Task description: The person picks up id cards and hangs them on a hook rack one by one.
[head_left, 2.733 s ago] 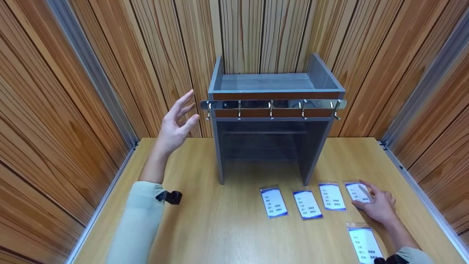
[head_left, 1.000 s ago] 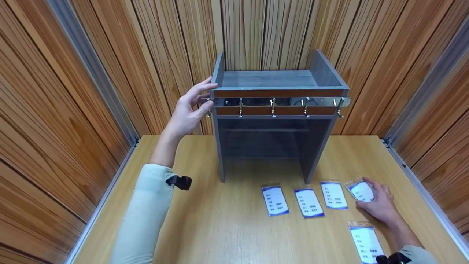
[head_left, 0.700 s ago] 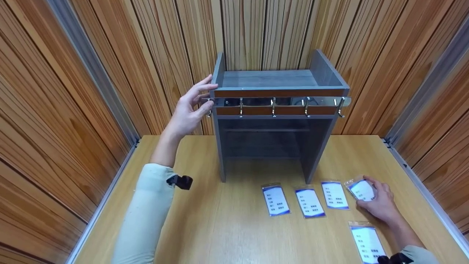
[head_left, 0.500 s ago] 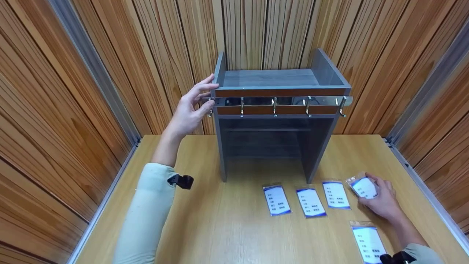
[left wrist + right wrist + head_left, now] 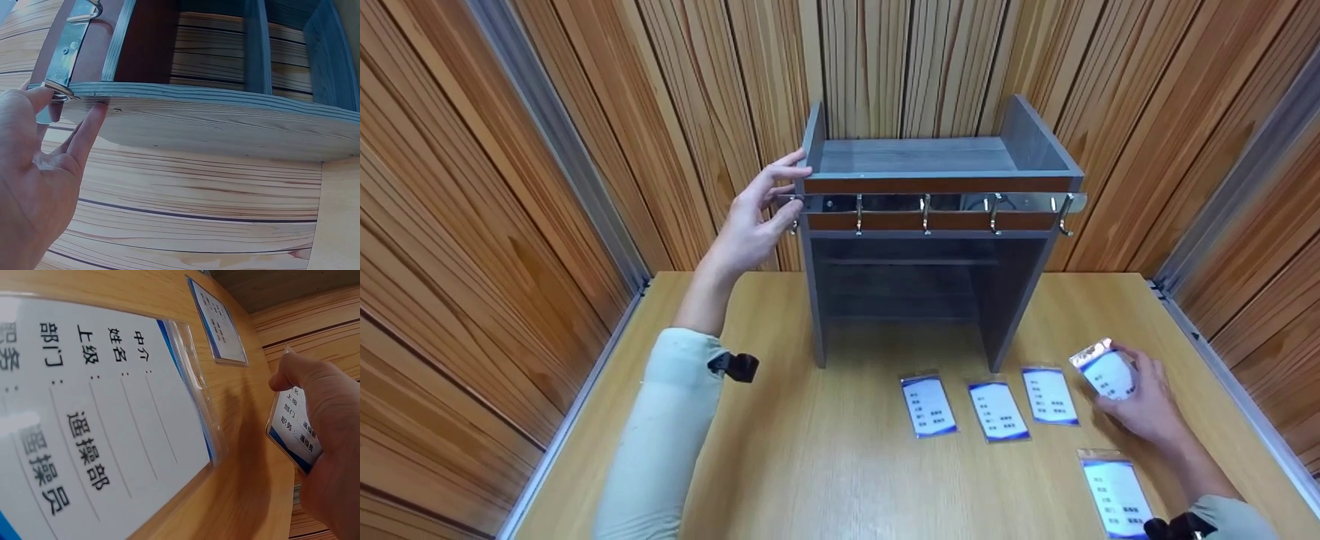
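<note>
My right hand [image 5: 1147, 401] pinches a white and blue ID badge [image 5: 1110, 377] in a clear sleeve, thumb on one edge and fingers on the other. In the right wrist view the badge [image 5: 293, 424] is tilted, partly covered by the hand [image 5: 332, 439]. My left hand [image 5: 754, 217] is at the upper left front corner of a grey shelf unit [image 5: 945, 157]. The left wrist view has the thumb on the end hook of the metal hook rail [image 5: 64, 53] and the fingertips against the side panel [image 5: 185, 115].
Three more badges lie in a row before the shelf: a left badge [image 5: 928, 406], a middle badge [image 5: 997, 412] and a right badge [image 5: 1050, 397]. A nearer badge [image 5: 1114, 491] lies beside the right forearm. Wood-patterned walls [image 5: 585, 112] enclose the table [image 5: 840, 450].
My right hand has taken hold of the badge, tilted it and raised it slightly. Earlier, the left hand moved right to the shelf corner and has stayed there.
</note>
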The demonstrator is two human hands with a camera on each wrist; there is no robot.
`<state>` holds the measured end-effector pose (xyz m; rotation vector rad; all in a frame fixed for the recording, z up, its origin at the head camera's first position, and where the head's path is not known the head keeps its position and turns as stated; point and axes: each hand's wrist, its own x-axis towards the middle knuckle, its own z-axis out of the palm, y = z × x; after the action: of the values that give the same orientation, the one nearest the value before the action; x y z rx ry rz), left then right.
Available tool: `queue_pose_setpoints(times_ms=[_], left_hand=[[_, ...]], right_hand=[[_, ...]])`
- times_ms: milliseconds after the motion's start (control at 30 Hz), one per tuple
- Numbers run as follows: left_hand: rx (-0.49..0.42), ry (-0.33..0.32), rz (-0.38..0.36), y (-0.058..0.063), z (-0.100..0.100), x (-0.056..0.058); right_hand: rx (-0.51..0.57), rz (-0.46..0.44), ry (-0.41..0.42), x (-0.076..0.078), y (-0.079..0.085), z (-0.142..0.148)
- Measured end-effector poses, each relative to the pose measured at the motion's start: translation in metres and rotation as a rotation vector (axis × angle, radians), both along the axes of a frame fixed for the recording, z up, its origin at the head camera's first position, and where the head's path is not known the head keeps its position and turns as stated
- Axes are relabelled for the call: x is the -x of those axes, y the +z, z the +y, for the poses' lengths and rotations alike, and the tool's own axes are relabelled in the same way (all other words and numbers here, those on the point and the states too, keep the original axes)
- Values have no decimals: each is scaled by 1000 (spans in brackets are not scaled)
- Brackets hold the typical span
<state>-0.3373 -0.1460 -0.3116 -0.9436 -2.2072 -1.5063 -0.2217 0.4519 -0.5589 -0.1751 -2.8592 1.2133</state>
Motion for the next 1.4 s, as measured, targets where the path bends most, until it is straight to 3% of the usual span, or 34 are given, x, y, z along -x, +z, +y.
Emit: queue_pose_setpoints(times_ms=[267, 533, 800, 1400], left_hand=[[13, 10, 7, -1, -2, 0], [6, -8, 8, -2, -1, 1], [3, -7, 0, -3, 0, 1], [9, -23, -1, -3, -4, 4]], right_hand=[[46, 30, 29, -1, 4, -5], [87, 130, 30, -2, 4, -16], [62, 135, 21, -7, 10, -24], [88, 394, 37, 1, 33, -53]])
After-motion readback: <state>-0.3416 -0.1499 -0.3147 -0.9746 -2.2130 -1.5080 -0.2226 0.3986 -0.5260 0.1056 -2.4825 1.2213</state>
